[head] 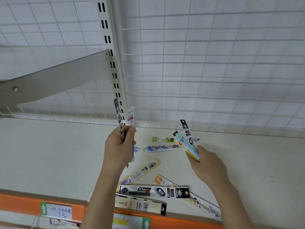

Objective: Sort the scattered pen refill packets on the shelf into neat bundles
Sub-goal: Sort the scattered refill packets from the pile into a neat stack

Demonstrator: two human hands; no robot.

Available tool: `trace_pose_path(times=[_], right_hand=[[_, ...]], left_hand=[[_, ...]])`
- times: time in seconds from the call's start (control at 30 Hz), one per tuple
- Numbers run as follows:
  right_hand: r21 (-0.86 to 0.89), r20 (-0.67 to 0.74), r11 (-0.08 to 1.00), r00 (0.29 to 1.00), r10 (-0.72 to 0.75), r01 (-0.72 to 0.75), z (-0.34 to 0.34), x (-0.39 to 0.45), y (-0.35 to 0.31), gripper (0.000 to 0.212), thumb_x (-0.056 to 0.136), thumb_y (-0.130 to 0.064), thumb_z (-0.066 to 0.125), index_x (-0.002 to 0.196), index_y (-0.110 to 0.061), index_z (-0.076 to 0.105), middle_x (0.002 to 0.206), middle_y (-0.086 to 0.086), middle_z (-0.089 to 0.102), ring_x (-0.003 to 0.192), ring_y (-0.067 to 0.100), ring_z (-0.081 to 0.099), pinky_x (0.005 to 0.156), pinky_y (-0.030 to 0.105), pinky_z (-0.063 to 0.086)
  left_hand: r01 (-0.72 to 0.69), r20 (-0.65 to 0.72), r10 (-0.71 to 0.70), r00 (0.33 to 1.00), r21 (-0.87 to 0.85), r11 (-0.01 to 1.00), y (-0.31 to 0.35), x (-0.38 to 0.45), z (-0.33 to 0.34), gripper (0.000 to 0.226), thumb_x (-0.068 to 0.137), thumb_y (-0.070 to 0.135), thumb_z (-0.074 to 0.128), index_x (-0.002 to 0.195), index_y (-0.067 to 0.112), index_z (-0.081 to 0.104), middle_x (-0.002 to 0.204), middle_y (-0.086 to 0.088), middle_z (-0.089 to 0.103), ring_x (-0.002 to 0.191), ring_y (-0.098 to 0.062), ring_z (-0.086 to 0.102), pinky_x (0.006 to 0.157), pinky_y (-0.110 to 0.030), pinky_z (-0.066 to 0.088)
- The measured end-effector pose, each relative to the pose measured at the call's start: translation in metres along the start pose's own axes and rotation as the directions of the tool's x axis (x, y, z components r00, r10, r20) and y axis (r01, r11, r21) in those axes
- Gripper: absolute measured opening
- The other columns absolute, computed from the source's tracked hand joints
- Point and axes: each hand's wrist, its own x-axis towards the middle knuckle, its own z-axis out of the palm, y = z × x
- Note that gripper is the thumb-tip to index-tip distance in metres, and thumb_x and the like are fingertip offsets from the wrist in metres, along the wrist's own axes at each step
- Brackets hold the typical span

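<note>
Pen refill packets, loose on a store shelf (49, 154); two part-bundles held above.

Nearest, by the orange shelf lip (181, 220), a black packet (153, 191) and a pale packet (140, 204) lie crossed; a yellow packet (142, 171) lies between the forearms; cartoon-print packets (158, 144) lie farther back. Judged light, thin, slippery and easily bent, so best pinched at one end. A few upright packets are gripped by the left hand (119, 146); a fanned set is pinched by the right hand (206, 162).

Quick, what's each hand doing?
Left hand: holding two packets upright.
Right hand: holding a fanned bunch.
</note>
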Motion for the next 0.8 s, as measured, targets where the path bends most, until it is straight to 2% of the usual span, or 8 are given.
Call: trace_pose_path(times=[0.07, 0.2, 0.3, 0.4, 0.5, 0.63, 0.7, 0.8], right_hand=[[-0.012, -0.007, 1.0, 1.0, 0.008, -0.008, 0.0, 0.002, 0.001, 0.029, 0.096, -0.043, 0.04, 0.081, -0.019, 0.042, 0.064, -0.004, 0.047, 0.062, 0.021, 0.049, 0.052, 0.029, 0.035], [0.0, 0.029, 1.0, 1.0, -0.003, 0.003, 0.0, 0.011, 0.003, 0.013, 0.096, -0.026, 0.042, 0.088, -0.017, 0.047, 0.067, -0.002, 0.047, 0.061, 0.019, 0.047, 0.049, 0.026, 0.034], [0.006, 0.03, 0.999, 0.999, -0.043, 0.043, 0.001, 0.019, -0.001, 0.005, 0.094, -0.016, 0.042, 0.091, -0.016, 0.047, 0.072, -0.003, 0.042, 0.068, 0.021, 0.047, 0.059, 0.029, 0.038], [0.002, 0.005, 0.996, 0.996, -0.094, 0.094, 0.005, 0.027, -0.011, 0.013, 0.093, -0.017, 0.044, 0.103, -0.015, 0.053, 0.081, -0.003, 0.041, 0.075, 0.02, 0.045, 0.064, 0.028, 0.036], [0.025, 0.034, 0.986, 0.985, -0.168, 0.168, 0.013, 0.033, -0.026, 0.02, 0.094, -0.03, 0.047, 0.11, -0.02, 0.055, 0.088, -0.001, 0.055, 0.079, 0.02, 0.051, 0.065, 0.028, 0.039], [-0.001, 0.118, 0.964, 0.957, -0.265, 0.267, 0.023, 0.04, -0.045, 0.028, 0.092, -0.038, 0.051, 0.117, -0.026, 0.054, 0.101, -0.002, 0.063, 0.093, 0.019, 0.058, 0.069, 0.029, 0.043], [-0.028, 0.156, 0.957, 0.947, -0.28, 0.287, 0.028, 0.042, -0.052, 0.029, 0.091, -0.039, 0.051, 0.117, -0.026, 0.056, 0.097, -0.001, 0.063, 0.091, 0.02, 0.058, 0.068, 0.029, 0.043], [-0.053, 0.182, 0.959, 0.947, -0.265, 0.279, 0.032, 0.045, -0.055, 0.028, 0.091, -0.042, 0.052, 0.109, -0.022, 0.06, 0.083, -0.003, 0.054, 0.078, 0.018, 0.051, 0.065, 0.027, 0.039]], left_hand=[[0.004, 0.013, -0.005, 1.0, 0.06, 0.998, -0.005, 0.002, 0.002, 0.016, 0.086, 0.024, 0.064, 0.073, 0.018, 0.057, 0.057, -0.005, 0.051, 0.034, -0.011, 0.041, 0.036, -0.017, 0.039], [0.014, -0.016, -0.012, 1.0, 0.104, 0.994, -0.009, 0.007, 0.004, 0.022, 0.08, 0.022, 0.07, 0.091, 0.03, 0.053, 0.097, -0.008, 0.061, 0.075, -0.02, 0.061, 0.058, -0.028, 0.045], [0.013, -0.027, -0.011, 1.0, 0.045, 0.999, -0.007, 0.009, 0.003, 0.032, 0.088, 0.015, 0.06, 0.116, 0.02, 0.047, 0.084, 0.0, 0.063, 0.061, -0.005, 0.065, 0.052, -0.021, 0.049], [-0.043, -0.056, 0.046, 0.997, 0.048, 0.998, -0.008, 0.014, 0.001, 0.029, 0.095, 0.009, 0.045, 0.124, 0.012, 0.044, 0.085, 0.01, 0.062, 0.062, -0.008, 0.064, 0.062, -0.019, 0.052], [-0.069, -0.081, 0.086, 0.993, 0.188, 0.98, -0.01, 0.02, -0.004, 0.02, 0.097, 0.007, 0.036, 0.104, 0.008, 0.055, 0.076, 0.006, 0.059, 0.05, -0.004, 0.057, 0.048, -0.01, 0.042], [-0.102, -0.045, 0.131, 0.99, 0.409, 0.907, -0.016, 0.024, -0.012, 0.036, 0.095, 0.022, 0.047, 0.062, 0.006, 0.044, 0.053, -0.007, 0.044, 0.048, -0.017, 0.037, 0.048, -0.024, 0.029], [-0.108, 0.003, 0.122, 0.993, 0.484, 0.869, -0.019, 0.023, -0.014, 0.043, 0.092, 0.028, 0.052, 0.056, 0.011, 0.036, 0.048, -0.001, 0.035, 0.047, -0.017, 0.032, 0.047, -0.025, 0.026], [-0.078, 0.028, 0.075, 0.997, 0.523, 0.849, -0.025, 0.023, -0.013, 0.042, 0.091, 0.03, 0.054, 0.057, 0.01, 0.037, 0.048, 0.0, 0.035, 0.047, -0.017, 0.032, 0.048, -0.025, 0.027]])
